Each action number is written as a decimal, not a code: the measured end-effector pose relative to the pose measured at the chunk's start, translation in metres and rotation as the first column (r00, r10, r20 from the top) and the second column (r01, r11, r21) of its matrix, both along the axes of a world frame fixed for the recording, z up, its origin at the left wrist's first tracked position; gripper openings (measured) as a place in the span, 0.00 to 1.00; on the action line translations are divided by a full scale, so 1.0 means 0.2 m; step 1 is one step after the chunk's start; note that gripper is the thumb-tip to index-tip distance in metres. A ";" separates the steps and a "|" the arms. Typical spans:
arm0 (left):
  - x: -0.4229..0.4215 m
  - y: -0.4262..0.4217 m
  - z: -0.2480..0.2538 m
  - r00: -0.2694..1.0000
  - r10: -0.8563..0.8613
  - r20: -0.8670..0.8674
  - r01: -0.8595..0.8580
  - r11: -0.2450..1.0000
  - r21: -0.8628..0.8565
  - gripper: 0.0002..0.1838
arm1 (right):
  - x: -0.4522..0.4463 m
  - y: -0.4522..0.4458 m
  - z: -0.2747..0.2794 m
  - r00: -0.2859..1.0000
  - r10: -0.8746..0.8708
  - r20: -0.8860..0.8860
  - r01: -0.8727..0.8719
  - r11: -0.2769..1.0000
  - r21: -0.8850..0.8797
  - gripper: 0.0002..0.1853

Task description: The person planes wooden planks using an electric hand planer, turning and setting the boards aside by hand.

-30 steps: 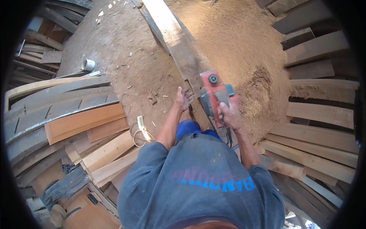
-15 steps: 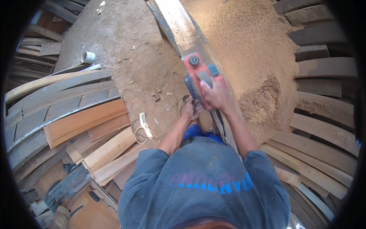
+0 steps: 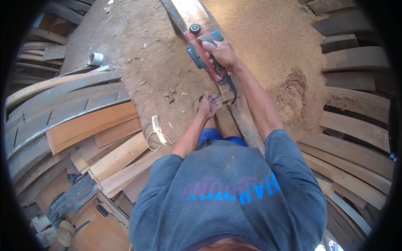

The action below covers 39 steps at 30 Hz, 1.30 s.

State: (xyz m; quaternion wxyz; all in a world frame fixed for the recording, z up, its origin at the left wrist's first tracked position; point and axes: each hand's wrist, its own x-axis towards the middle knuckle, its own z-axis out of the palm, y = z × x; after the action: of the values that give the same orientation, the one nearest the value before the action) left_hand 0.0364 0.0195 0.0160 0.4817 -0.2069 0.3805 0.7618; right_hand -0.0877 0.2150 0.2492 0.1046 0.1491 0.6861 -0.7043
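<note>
I have the right hand (image 3: 222, 53) curled around the red-and-grey electric planer (image 3: 202, 54), over the long, pale wooden plank (image 3: 199, 14); the left hand (image 3: 210, 105), loosely spread, is beside the plank's near end — contact unclear. Planing, I judge — the next move calls for even pressure.

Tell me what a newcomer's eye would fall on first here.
Probably the red electric planer, held in the right hand on the long wooden board, upper centre. Next, the blue lettering across the grey shirt, lower centre. Then the golden-brown sawdust spread right of the board.
</note>
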 end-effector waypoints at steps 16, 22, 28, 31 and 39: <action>0.08 0.08 0.07 0.947 0.293 0.130 -0.319 0.901 0.295 0.45 | 1.19 -0.19 -0.13 0.988 -0.040 -0.148 0.084 0.948 0.305 0.21; 0.07 0.07 0.02 0.958 0.267 0.107 -0.267 0.964 -0.009 0.45 | 0.40 -0.19 -0.06 0.988 -0.041 -0.147 0.082 0.955 0.285 0.22; 0.09 0.04 0.13 0.992 0.127 0.000 -0.126 0.989 -0.083 0.51 | -0.30 -0.06 0.02 0.997 0.025 -0.071 -0.001 0.947 0.320 0.26; 0.10 0.01 0.05 0.996 0.075 -0.047 -0.080 0.990 -0.117 0.51 | -0.39 -0.02 -0.07 0.998 0.007 -0.056 0.003 0.984 0.176 0.25; 0.11 -0.02 -0.02 0.996 0.080 0.027 -0.077 0.991 -0.112 0.49 | 0.23 -0.11 -0.06 0.999 -0.038 0.037 0.037 0.999 0.022 0.17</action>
State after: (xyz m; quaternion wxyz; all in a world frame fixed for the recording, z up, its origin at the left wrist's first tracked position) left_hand 0.0581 0.0152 0.0125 0.4450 -0.2600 0.4062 0.7545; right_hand -0.0413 0.1940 0.2379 0.1027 0.1762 0.6887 -0.6958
